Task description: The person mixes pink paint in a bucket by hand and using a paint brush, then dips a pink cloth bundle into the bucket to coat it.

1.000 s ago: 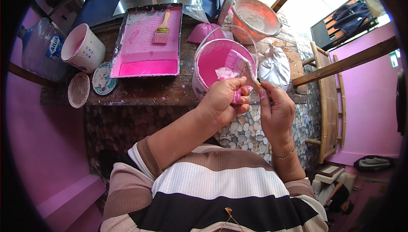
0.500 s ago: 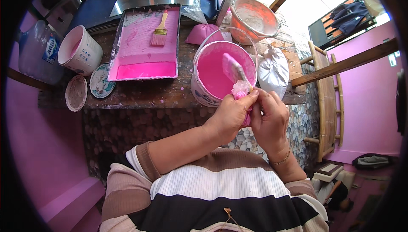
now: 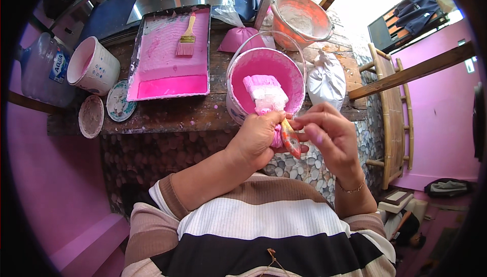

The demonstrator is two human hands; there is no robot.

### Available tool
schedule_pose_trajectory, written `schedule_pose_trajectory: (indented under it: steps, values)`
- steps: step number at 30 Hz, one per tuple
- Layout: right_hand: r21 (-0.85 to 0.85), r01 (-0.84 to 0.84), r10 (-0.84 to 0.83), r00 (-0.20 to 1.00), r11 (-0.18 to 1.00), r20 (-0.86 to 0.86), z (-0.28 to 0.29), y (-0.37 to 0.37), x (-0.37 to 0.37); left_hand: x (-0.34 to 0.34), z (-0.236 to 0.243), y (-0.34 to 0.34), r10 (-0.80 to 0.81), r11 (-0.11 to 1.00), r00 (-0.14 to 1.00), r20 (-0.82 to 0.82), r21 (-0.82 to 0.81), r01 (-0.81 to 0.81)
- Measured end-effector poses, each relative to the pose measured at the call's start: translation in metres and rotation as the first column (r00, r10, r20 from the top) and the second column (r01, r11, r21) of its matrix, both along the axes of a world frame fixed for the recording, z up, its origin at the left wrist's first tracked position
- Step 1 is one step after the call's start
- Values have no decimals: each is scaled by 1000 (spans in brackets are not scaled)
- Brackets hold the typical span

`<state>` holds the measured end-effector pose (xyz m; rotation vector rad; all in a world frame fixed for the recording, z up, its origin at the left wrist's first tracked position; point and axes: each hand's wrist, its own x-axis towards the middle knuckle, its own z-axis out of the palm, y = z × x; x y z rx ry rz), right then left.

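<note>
A wide paintbrush, its bristles coated in pink, is gripped by my left hand. Its bristle end lies over the mouth of a white bucket with pink paint inside. The yellow and red handle points down toward me. Crumpled pink material, plastic or cloth, is bunched in the same hand against the brush. Just right of the handle is my right hand, fingers apart and loosely curved, with a pinkish smear on its thumb. Whether its fingertips touch the handle is hard to tell.
A paint tray with another brush lies on the wooden table. Left of it stand a white tub, two lids and a water jug. An orange bucket, pink bag and white bag sit farther right.
The brush has turned so its broad face shows and its handle points toward me. My right hand has come off it, moved right and spread its fingers.
</note>
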<state>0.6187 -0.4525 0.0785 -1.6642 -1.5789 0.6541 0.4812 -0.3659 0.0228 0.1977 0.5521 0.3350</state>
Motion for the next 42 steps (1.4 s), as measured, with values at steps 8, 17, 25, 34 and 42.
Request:
schedule_pose_trajectory:
  steps: [8, 17, 25, 34, 42]
  values:
    - [-452, 176, -353, 870, 875, -343, -29, 25, 17, -3, -10, -15, -3, 1000, 1000, -12, -30, 2]
    - [-512, 71, -296, 880, 856, -373, -40, 42, 17, -9, -9, -26, 47, 999, 997, 62, -10, -47]
    - [-333, 103, 2, 953, 937, 302, -3, 51, 40, -25, 2, -15, 24, 1000, 999, -40, 0, -24]
    - [-253, 56, 36, 937, 966, 346, 36, 83, 80, -25, 20, -1, -42, 998, 989, -145, 35, 47]
    - [-171, -419, 447, 750, 891, 488, 35, 212, 39, -15, 20, 3, -59, 997, 994, -95, -51, 55]
